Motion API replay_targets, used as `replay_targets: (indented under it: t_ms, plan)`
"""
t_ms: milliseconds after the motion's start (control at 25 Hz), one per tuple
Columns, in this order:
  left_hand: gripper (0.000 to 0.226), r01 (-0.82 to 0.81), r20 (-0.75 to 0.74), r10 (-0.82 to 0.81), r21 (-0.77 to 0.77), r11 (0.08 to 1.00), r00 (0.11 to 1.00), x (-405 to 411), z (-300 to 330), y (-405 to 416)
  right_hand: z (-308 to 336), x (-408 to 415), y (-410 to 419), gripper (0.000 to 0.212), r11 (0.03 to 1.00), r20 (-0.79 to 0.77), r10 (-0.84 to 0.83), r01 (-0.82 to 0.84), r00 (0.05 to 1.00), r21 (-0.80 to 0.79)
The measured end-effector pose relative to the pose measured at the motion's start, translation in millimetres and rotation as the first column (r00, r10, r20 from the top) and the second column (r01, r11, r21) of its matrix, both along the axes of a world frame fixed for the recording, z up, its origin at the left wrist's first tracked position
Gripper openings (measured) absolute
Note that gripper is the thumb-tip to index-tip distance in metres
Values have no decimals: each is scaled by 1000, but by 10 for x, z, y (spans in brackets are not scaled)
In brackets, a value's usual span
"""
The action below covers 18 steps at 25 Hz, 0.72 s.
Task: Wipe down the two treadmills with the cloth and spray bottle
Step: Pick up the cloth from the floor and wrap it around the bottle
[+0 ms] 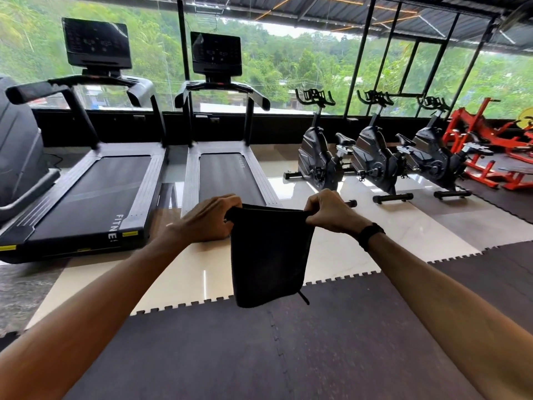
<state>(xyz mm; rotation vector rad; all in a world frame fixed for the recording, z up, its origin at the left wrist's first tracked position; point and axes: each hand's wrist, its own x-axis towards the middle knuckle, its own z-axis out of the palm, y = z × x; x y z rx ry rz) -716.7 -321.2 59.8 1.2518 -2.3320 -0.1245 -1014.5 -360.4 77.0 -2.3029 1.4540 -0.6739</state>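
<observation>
Both hands, left hand (212, 219) and right hand (331, 212), pinch the black cloth's (269, 255) top corners; no spray bottle in sight, so dry wiping the treadmills (95, 194) might just smear

The black cloth (269, 252) hides the near end of the right treadmill (227, 174); the grey machine (20, 157) is cut off at left.
</observation>
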Motion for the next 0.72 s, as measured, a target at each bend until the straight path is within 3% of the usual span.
replay_targets:
  t_ms: [160,360,440,520,560,640,680,720]
  plan:
    - [28,-3,-235,10,31,1000,972,-42,-86,-45,-55,52,71,7,997,-67,-69,70,995,19]
    - [61,63,-402,42,246,967,915,-8,201,-28,223,67,90,25,965,91,-50,25,995,261]
    - [68,53,-645,90,198,979,759,49,586,-162,583,109,-56,28,981,380,-108,36,919,191]
    - [70,33,-860,145,185,982,489,122,867,-288,856,172,-149,17,987,757,-123,2,641,158]
    - [67,68,-877,223,277,959,425,149,892,-318,874,230,-159,18,978,823,-122,-74,555,195]
    - [49,218,-762,405,566,795,505,127,584,-243,498,329,-67,39,911,745,-174,-181,644,370]
    - [37,266,-713,465,656,706,525,86,303,-147,184,383,29,36,874,682,-207,-180,702,451]
    - [27,274,-697,502,686,674,512,49,61,-73,-66,437,112,31,860,637,-233,-150,735,487]
